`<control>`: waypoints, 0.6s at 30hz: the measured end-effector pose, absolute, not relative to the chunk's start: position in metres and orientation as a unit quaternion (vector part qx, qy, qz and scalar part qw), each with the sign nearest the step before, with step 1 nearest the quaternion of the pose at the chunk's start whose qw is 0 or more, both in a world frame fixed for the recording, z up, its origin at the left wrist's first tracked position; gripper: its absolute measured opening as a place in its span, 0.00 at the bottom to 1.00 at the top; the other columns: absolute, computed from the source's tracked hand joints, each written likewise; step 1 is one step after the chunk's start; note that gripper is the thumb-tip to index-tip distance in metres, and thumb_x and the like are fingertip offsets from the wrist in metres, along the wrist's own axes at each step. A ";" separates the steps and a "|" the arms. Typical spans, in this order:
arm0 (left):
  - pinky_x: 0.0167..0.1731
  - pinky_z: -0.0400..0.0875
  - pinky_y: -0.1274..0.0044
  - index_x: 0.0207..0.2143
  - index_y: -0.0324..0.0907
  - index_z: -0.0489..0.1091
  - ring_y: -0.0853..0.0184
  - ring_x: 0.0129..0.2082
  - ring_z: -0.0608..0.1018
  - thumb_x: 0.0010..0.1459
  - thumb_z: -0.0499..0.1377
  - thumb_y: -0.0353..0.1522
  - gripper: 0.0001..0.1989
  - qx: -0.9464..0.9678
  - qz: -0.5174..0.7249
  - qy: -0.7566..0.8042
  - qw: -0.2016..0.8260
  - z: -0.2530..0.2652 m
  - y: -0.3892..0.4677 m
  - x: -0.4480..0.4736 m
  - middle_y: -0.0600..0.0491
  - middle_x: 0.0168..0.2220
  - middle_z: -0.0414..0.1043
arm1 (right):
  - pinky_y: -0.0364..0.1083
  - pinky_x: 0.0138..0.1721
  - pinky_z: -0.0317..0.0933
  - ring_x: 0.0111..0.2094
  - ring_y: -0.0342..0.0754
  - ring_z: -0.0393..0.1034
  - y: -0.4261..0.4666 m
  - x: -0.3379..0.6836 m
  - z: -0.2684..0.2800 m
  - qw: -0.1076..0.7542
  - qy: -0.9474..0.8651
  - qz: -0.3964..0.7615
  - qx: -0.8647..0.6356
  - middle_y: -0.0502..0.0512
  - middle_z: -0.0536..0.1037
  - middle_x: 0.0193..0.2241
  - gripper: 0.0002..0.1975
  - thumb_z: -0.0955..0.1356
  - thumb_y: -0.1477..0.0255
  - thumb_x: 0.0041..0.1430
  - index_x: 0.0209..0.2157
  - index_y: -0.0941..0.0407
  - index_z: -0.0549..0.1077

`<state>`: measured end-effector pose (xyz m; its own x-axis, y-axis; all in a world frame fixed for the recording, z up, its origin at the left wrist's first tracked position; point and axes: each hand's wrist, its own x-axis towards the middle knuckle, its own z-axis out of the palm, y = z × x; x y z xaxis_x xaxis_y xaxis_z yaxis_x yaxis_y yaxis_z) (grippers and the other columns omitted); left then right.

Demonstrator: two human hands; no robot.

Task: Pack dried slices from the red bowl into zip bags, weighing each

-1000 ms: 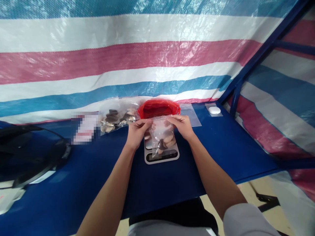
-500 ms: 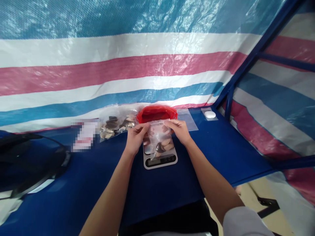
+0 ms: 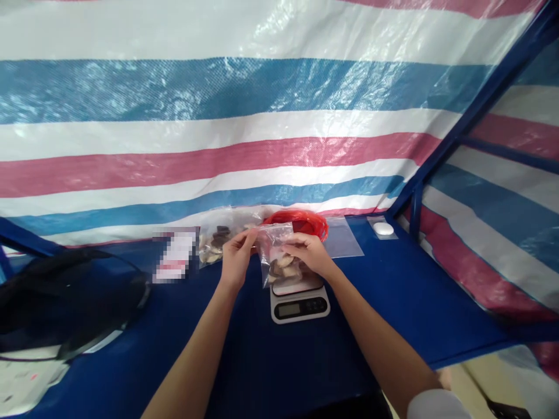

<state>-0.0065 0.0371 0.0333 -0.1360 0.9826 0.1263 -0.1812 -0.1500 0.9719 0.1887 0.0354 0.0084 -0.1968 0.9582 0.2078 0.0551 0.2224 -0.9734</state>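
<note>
Between my hands is a clear plastic bag [image 3: 271, 269] with several pale and dark flat pieces low in it; I cannot tell what they are. My left hand [image 3: 236, 258] pinches its upper left corner. The fingers of my right hand [image 3: 309, 254] are closed on the bag's right side. Under the bag sits a white digital kitchen scale [image 3: 300, 309], its platform partly hidden by the bag and my right hand. Just behind stands an open red plastic bag [image 3: 321, 224]. More clear bags [image 3: 217, 241] of similar pieces lie to the left.
A blurred-out card [image 3: 176, 256] lies on the blue table [image 3: 192, 326]. Far left is a black round object [image 3: 74, 297] above white papers [image 3: 30, 378]. A flat clear bag [image 3: 347, 238] and a small white oval item [image 3: 383, 228] lie at right. Striped sheeting [image 3: 218, 134] rises behind.
The view has tilted up and shifted left. The filled clear bag has moved left relative to the scale, baring its display. My right hand has gone from the bag's top edge down to its side.
</note>
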 end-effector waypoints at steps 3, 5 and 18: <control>0.33 0.77 0.74 0.38 0.38 0.80 0.64 0.32 0.80 0.52 0.67 0.48 0.22 0.508 0.575 0.491 0.413 0.044 0.041 -0.034 0.49 0.34 0.80 | 0.49 0.41 0.74 0.40 0.52 0.80 0.047 0.174 0.020 0.497 -0.604 0.474 -0.404 0.54 0.84 0.37 0.13 0.74 0.61 0.55 0.37 0.55 0.80; 0.36 0.78 0.72 0.41 0.38 0.79 0.63 0.32 0.81 0.55 0.64 0.49 0.23 0.559 0.545 0.515 0.354 0.051 0.045 -0.055 0.48 0.36 0.81 | 0.49 0.39 0.75 0.38 0.53 0.80 0.057 0.165 0.027 0.506 -0.579 0.500 -0.398 0.55 0.84 0.37 0.14 0.74 0.60 0.54 0.37 0.55 0.80; 0.57 0.70 0.61 0.55 0.42 0.71 0.53 0.57 0.75 0.66 0.56 0.42 0.20 0.838 0.341 0.425 -0.024 0.060 0.068 -0.118 0.41 0.56 0.73 | 0.51 0.49 0.72 0.44 0.52 0.79 0.137 0.095 0.050 0.512 -0.608 0.480 -0.371 0.55 0.84 0.39 0.08 0.73 0.71 0.56 0.38 0.56 0.80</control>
